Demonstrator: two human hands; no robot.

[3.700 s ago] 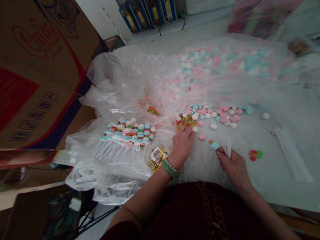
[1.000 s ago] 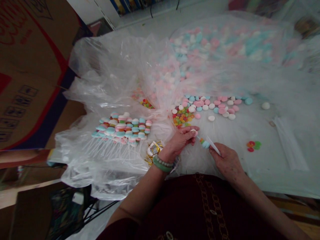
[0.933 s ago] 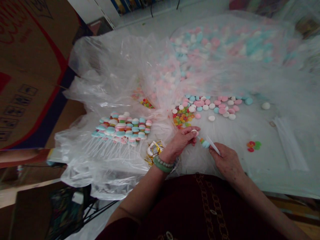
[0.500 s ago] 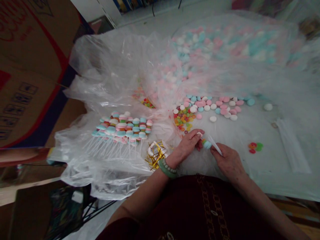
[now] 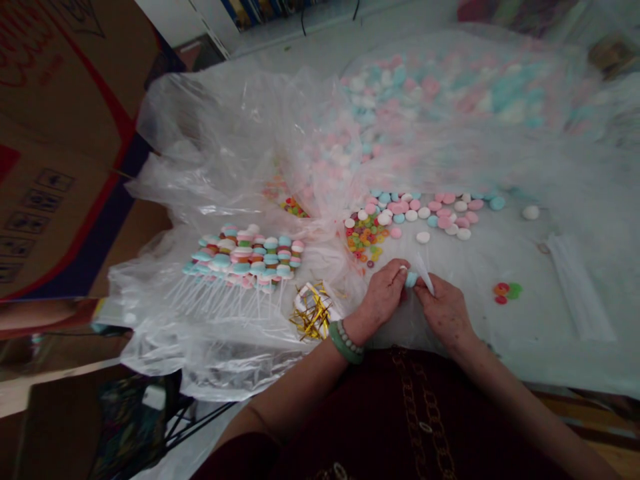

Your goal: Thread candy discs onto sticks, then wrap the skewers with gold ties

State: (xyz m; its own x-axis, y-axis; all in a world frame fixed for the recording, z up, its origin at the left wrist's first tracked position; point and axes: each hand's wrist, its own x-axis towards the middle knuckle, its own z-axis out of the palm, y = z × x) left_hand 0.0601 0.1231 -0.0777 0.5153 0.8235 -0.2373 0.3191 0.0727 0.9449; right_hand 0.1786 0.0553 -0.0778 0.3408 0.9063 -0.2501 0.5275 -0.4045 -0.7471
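Fingers of the left hand (image 5: 383, 293) grasp rounded, soft-looking marshmallows (image 5: 411, 279), apparently threaded together; those of the right hand (image 5: 445, 310) clench slender white sticks (image 5: 426, 272). Bright ring-shaped gummies (image 5: 367, 239) lie nearby.

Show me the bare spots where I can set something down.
Two patches: between the right hand and the loose gummies, and between those and the white bundle. Crowded: left, with skewers and gold ties; beyond the hands, with marshmallows.

Right of one cardboard box (image 5: 65, 133) were two hands (image 5: 447, 310), two bracelets (image 5: 345, 343), one gold-tie pile (image 5: 313, 317) and dozens of pastel sweets (image 5: 444, 222).
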